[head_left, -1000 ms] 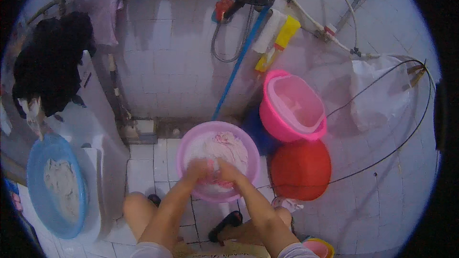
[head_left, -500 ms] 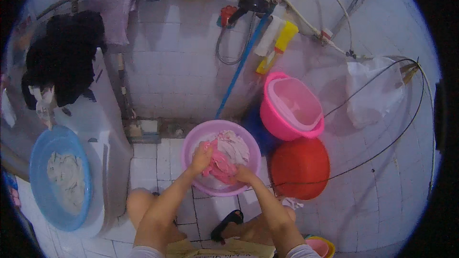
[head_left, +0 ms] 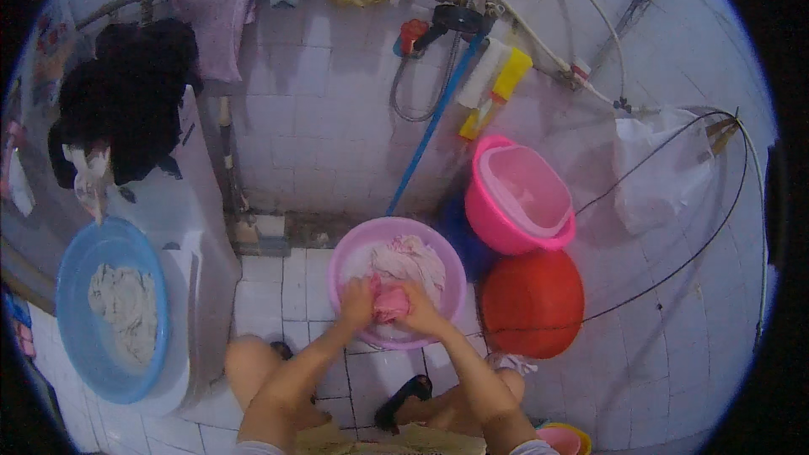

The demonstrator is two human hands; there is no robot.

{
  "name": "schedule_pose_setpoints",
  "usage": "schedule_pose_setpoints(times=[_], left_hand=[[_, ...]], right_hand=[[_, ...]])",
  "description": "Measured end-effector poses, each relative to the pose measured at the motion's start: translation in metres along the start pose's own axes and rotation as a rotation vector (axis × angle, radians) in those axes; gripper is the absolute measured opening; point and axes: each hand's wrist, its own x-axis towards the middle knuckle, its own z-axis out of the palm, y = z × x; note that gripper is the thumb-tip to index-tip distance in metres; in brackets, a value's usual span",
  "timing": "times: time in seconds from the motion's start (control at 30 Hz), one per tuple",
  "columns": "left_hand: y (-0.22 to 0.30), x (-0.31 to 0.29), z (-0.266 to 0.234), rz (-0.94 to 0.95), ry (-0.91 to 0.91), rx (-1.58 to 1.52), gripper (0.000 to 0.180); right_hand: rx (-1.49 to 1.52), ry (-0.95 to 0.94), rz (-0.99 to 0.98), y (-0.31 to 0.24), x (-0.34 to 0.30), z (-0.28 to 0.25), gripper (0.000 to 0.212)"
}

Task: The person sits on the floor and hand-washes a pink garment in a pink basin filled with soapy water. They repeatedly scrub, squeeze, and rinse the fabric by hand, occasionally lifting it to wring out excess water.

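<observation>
On the tiled floor in front of me sits a round pink-purple basin [head_left: 339, 246]. Bunched between my two hands, over the basin's near side, is a bright pink cloth [head_left: 391, 303]. My left hand [head_left: 358, 302] grips its left end, fingers curled. My right hand [head_left: 419, 310] is closed round its right side. Just beyond them in the basin lies a pale pinkish-white cloth [head_left: 410, 261], which neither hand holds. How much water the basin has cannot be made out.
To the left, a blue basin [head_left: 66, 303] with whitish cloth rests by a white appliance [head_left: 206, 194] bearing black clothing [head_left: 126, 101]. On the right, pink basins [head_left: 493, 219] stand near a red basin [head_left: 535, 303]. A blue pole [head_left: 434, 126] leans on the wall; a black cable [head_left: 666, 274] crosses there.
My hands have come closer together, and the pink cloth, spread between them before, is now gathered into a compact bundle. The whole view has shifted slightly.
</observation>
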Motion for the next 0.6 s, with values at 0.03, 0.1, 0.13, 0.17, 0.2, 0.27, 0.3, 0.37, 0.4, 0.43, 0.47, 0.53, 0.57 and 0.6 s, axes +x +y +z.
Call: schedule_pose_setpoints(times=[0.03, 0.1, 0.13, 0.17, 0.2, 0.27, 0.3, 0.37, 0.4, 0.43, 0.47, 0.53, 0.57, 0.6], left_hand=[[0.000, -0.001, 0.012, 0.039, 0.031, 0.114, 0.056], [-0.001, -0.002, 0.026, 0.060, 0.079, 0.283, 0.064], [0.000, -0.002, 0.031, 0.044, 0.096, 0.335, 0.067], [0.000, -0.001, 0.035, 0.029, 0.113, 0.387, 0.071], [0.000, 0.002, 0.042, 0.029, 0.095, 0.371, 0.068], [-0.008, 0.011, 0.053, 0.016, 0.068, 0.348, 0.063], [-0.004, 0.016, 0.051, -0.021, 0.011, 0.325, 0.059], [0.010, 0.030, 0.045, -0.077, -0.111, 0.276, 0.050], [-0.005, 0.031, 0.054, -0.082, -0.039, 0.242, 0.044], [-0.026, 0.034, 0.070, -0.088, 0.037, 0.209, 0.039], [-0.038, 0.038, 0.079, -0.083, 0.111, 0.174, 0.035], [-0.015, 0.038, 0.063, -0.052, 0.240, 0.252, 0.021], [-0.004, 0.036, 0.051, -0.041, 0.307, 0.293, 0.023], [0.001, 0.039, 0.045, -0.082, 0.218, 0.325, 0.022]], right_hand=[[0.019, -0.041, -0.016, 0.021, -0.002, 0.012, 0.071], [0.070, -0.056, -0.001, 0.034, -0.007, 0.027, 0.072], [0.099, -0.028, 0.030, 0.028, -0.010, 0.031, 0.070], [0.127, 0.002, 0.062, 0.026, -0.011, 0.036, 0.068], [0.078, 0.045, 0.026, 0.030, -0.014, 0.041, 0.067], [-0.012, 0.122, -0.061, 0.038, -0.011, 0.056, 0.066], [-0.032, 0.127, -0.009, 0.047, -0.010, 0.061, 0.063], [-0.077, 0.148, 0.109, 0.065, -0.009, 0.067, 0.059], [-0.089, 0.137, 0.228, 0.055, -0.003, 0.073, 0.058], [-0.104, 0.124, 0.343, 0.036, 0.007, 0.076, 0.058], [-0.123, 0.120, 0.464, 0.028, 0.015, 0.077, 0.058], [-0.219, 0.200, 0.542, 0.038, 0.028, 0.080, 0.056], [-0.265, 0.237, 0.578, 0.040, 0.033, 0.081, 0.056], [-0.277, 0.244, 0.592, 0.041, 0.037, 0.080, 0.055]])
